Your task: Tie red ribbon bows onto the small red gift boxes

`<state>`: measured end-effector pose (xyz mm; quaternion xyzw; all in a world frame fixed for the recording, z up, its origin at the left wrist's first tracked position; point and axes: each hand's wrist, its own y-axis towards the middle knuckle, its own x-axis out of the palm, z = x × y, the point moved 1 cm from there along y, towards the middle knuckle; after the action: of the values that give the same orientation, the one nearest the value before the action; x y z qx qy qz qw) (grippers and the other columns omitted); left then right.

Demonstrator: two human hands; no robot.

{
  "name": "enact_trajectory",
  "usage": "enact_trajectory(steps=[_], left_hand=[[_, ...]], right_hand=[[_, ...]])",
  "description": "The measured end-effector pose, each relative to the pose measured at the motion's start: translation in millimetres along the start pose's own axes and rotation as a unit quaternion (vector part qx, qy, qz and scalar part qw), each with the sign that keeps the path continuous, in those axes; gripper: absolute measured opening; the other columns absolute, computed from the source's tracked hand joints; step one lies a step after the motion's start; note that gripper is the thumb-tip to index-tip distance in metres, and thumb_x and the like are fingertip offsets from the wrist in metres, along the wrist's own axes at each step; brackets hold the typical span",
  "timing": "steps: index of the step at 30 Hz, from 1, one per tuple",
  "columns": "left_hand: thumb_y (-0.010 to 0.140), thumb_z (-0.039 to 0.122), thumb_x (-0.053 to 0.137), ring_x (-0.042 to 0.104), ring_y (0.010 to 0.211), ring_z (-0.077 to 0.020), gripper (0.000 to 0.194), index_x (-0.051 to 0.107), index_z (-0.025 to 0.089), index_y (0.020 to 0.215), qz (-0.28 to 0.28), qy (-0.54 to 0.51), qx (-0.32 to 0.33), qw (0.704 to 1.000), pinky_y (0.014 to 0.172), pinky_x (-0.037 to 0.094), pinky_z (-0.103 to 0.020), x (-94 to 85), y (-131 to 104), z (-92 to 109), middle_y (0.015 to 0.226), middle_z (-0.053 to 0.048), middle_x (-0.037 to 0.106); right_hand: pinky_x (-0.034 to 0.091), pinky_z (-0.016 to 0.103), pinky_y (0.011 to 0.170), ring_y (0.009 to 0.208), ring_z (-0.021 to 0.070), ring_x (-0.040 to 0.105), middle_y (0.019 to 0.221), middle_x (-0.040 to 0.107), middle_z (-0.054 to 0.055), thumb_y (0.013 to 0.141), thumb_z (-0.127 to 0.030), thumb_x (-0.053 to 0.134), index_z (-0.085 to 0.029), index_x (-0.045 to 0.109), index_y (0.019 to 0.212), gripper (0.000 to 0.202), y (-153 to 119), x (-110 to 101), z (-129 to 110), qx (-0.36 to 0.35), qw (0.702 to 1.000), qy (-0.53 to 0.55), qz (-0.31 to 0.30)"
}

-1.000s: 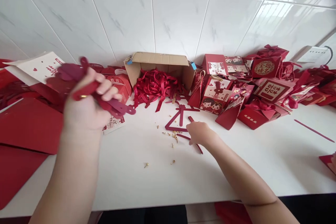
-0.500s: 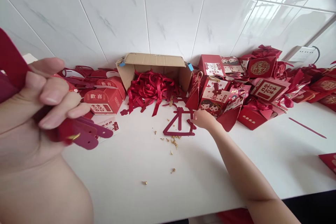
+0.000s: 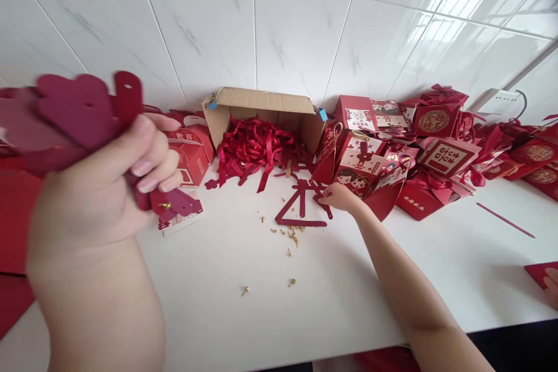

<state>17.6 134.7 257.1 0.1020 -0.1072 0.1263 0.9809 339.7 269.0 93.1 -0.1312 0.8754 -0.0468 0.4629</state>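
Note:
My left hand (image 3: 108, 186), raised at the left and close to the camera, is wrapped round several dark red strips (image 3: 78, 107). Their scalloped and rounded ends, with small holes, fan out above the thumb. A gold stud shows on the strip ends below the fingers. At the middle of the table my right hand (image 3: 337, 197) pinches a dark red strip (image 3: 328, 209) with holes near its end. Beside it, more dark red strips (image 3: 300, 222) lie in a rough triangle. Small gold studs (image 3: 293, 237) are scattered just in front of them.
An open cardboard box (image 3: 264, 97) spilling red ribbons (image 3: 253, 151) stands against the tiled wall. Red gift boxes (image 3: 438, 195) are piled to its right, others (image 3: 192, 154) to its left. A lone strip (image 3: 505, 221) lies at right. Another person's hand (image 3: 551, 285) shows at the right edge.
My left hand has moved rightward, bringing the strips' scalloped ends into view. The strip under my right hand has swung, its lower end now away from the triangle.

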Motion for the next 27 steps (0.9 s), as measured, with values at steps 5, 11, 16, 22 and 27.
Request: enact_trajectory(steps=[5,11,16,22,27], left_hand=[[0.085,0.027,0.058,0.035,0.039,-0.0029,0.025,0.052,0.015,0.064,-0.036,0.084,-0.007,0.996,0.041,0.032,-0.016,14.8,12,-29,0.045,0.008,0.034],[0.068,0.038,0.074,0.044,0.04,-0.0091,0.033,0.052,0.017,0.054,-0.114,0.075,-0.165,0.977,0.036,0.032,-0.021,47.0,29,-105,0.044,0.004,0.044],[0.068,0.039,0.073,0.047,0.045,-0.0093,0.027,0.057,0.017,0.063,-0.127,-0.002,-0.198,0.972,0.045,0.042,-0.021,69.2,23,-124,0.046,0.007,0.04],[0.07,0.049,0.069,0.046,0.045,-0.0086,0.049,0.034,0.02,0.052,-0.123,-0.094,-0.266,0.952,0.046,0.044,-0.022,64.2,30,-129,0.049,0.005,0.042],[0.073,0.05,0.068,0.029,0.037,-0.0036,0.046,0.042,0.017,0.054,-0.148,-0.133,-0.289,0.936,0.035,0.029,-0.016,65.7,32,-132,0.045,0.009,0.027]], right_hand=[[0.041,0.026,0.055,0.059,0.0133,0.052,0.063,0.057,0.0,0.068,-0.049,0.063,-0.017,0.057,0.07,0.032,-10,-10,-16,-0.056,0.98,0.181,0.068],[0.047,0.027,0.062,0.061,0.0117,0.053,0.066,0.057,0.0,0.066,-0.055,0.068,-0.018,0.054,0.07,0.04,-23,-7,-64,-0.133,0.923,0.344,0.113],[0.05,0.03,0.063,0.063,0.0155,0.059,0.067,0.061,0.002,0.067,-0.05,0.07,-0.019,0.054,0.072,0.036,-24,-4,-95,-0.157,0.894,0.41,0.084],[0.049,0.028,0.062,0.063,0.0144,0.059,0.069,0.064,0.002,0.07,-0.04,0.067,-0.018,0.057,0.078,0.025,-29,-2,-106,-0.186,0.873,0.447,0.048],[0.045,0.025,0.06,0.061,0.0116,0.054,0.069,0.062,0.001,0.069,-0.033,0.065,-0.017,0.063,0.083,0.021,-33,-2,-106,-0.19,0.865,0.465,0.009]])
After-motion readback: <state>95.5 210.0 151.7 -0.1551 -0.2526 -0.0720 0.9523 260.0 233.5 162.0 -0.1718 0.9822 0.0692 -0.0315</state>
